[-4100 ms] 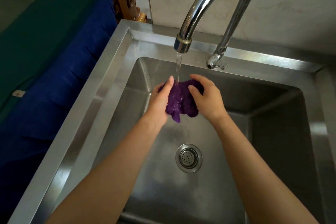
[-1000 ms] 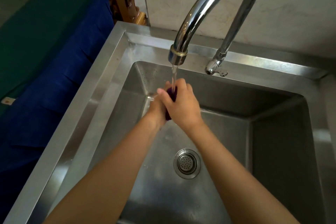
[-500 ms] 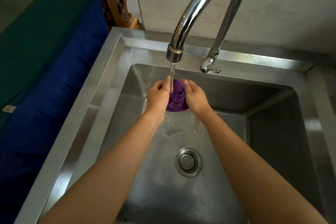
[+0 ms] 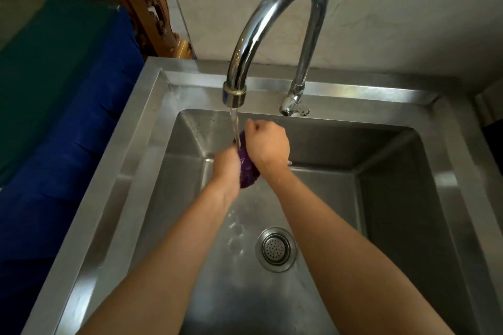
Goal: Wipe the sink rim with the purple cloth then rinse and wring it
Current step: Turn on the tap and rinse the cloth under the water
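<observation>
The purple cloth is bunched into a wet wad between my two hands, over the steel sink basin. My left hand grips its lower left side. My right hand is closed in a fist over its upper right part and hides much of it. A stream of water runs from the curved chrome tap onto the cloth's top edge. The sink rim runs along the left and back of the basin.
The round drain strainer sits in the basin floor below my arms. The tap handle is on the back rim. Blue and green fabric lies left of the sink, a carved wooden piece behind it.
Half a second ago the cloth sat open between my hands under the stream. Now my right hand has rolled over the top of it and the wad is squeezed tighter.
</observation>
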A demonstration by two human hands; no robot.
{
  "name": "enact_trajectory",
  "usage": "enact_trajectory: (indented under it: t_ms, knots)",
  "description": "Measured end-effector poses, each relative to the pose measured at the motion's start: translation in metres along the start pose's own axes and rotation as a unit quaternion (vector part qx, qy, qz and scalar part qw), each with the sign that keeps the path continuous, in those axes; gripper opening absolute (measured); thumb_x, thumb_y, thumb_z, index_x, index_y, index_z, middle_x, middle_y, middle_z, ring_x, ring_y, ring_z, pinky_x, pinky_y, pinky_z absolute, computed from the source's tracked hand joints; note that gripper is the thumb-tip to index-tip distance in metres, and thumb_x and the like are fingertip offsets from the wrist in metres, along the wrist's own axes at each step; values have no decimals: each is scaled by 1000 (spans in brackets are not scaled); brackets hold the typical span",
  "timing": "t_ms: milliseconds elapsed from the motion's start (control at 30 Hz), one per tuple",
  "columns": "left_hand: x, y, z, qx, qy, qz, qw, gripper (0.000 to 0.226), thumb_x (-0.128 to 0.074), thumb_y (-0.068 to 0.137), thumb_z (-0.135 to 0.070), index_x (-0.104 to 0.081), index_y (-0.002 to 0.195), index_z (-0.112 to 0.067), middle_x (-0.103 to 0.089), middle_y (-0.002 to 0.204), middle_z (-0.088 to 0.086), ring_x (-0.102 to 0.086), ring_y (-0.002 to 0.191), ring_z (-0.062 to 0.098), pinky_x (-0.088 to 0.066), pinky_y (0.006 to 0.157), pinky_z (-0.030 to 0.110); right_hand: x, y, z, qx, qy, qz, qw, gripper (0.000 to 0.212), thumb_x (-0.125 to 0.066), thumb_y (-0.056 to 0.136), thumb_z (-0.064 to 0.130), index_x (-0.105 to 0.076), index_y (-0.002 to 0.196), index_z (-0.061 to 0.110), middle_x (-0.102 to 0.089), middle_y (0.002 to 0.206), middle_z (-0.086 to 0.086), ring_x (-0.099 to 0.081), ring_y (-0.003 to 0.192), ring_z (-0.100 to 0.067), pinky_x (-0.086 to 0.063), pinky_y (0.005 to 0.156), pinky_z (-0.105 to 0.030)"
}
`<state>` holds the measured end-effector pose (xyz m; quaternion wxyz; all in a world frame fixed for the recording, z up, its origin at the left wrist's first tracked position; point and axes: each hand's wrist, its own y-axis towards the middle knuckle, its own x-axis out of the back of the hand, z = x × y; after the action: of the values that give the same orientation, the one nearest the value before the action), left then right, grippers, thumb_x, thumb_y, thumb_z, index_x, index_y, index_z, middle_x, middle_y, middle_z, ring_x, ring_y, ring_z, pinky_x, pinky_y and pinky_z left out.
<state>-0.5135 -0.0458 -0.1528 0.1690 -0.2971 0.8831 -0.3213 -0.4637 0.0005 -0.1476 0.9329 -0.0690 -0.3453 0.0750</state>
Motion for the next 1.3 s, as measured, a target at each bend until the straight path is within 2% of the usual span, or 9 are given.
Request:
enact_trajectory:
  t_ms: [100, 300, 467, 600, 733, 867, 967, 1167, 1300]
  knots:
    - [0, 6, 4, -98, 116, -55, 987, 34, -52, 92, -31, -56, 60, -18, -58, 59, -2, -56, 63, 16, -43, 59, 28, -2, 8, -19, -34, 50, 6, 998, 43, -40, 94, 34, -46, 53, 21, -59, 72, -10, -55, 74, -29, -42, 66, -33]
    - [10, 17, -6, -118, 36, -65, 990, 28, -55, 92, -30, -60, 66, -21, -63, 70, -1, -61, 71, 17, -50, 67, 30, 7, -6, -28, 9, 99, 92, 991, 34, -36, 98, 36, -62, 109, 17, -68, 106, -13, -60, 102, -29, -47, 90, -37]
    - [14, 17, -15, -28, -120, 47, 991, 38, -35, 97, -28, -54, 66, -15, -59, 43, -3, -60, 50, 12, -49, 51, 22, -5, -43, 6, 123, 11, 38, 992, 31, -49, 90, 47, -53, 98, 17, -62, 99, -11, -58, 90, -32, -42, 73, -36]
    - [7, 8, -6, 10, -95, 46, 994, 38, -35, 96, -21, -55, 64, -15, -58, 43, -1, -56, 49, 18, -45, 40, 16, -5, -12, 12, 56, -27, -12, 998, 38, -41, 94, 46, -60, 87, 14, -69, 91, -15, -63, 87, -37, -43, 69, -35]
    - [10, 11, 2, -89, 102, -62, 989, 36, -45, 93, -22, -55, 58, -18, -55, 57, -1, -54, 57, 15, -43, 53, 25, -13, 7, -10, 9, 12, 6, 1000, 42, -42, 94, 41, -62, 76, 8, -68, 82, -16, -62, 80, -34, -42, 65, -32]
    - [16, 16, 4, -164, 66, -30, 984, 24, -52, 93, -31, -61, 71, -24, -65, 77, -1, -61, 73, 13, -49, 69, 25, -12, 11, -25, -39, 101, 30, 994, 40, -38, 97, 42, -58, 79, 13, -63, 83, -12, -60, 86, -31, -46, 77, -36]
    - [25, 20, -1, -100, -45, 15, 994, 9, -53, 92, -24, -61, 89, -19, -66, 90, 5, -63, 84, 21, -52, 77, 35, -1, 8, -26, -56, 179, 63, 980, 30, -38, 99, 29, -61, 99, 10, -62, 95, -8, -60, 99, -29, -48, 92, -41]
    - [46, 29, -7, 133, -74, 189, 970, 71, -35, 84, -71, -62, 116, -13, -68, 113, 17, -65, 101, 34, -54, 80, 51, 13, -25, -18, 121, 296, 176, 931, 19, -49, 70, 4, -66, 79, 0, -55, 90, -7, -53, 89, -13, -42, 82, -15]
    - [29, 24, -18, 55, 45, 65, 995, 30, -56, 87, -44, -67, 91, -16, -70, 96, 10, -67, 86, 27, -58, 64, 36, 8, -20, -17, 38, 339, 142, 929, 27, -49, 85, 29, -69, 81, 10, -55, 99, -5, -56, 97, -14, -42, 96, -26]
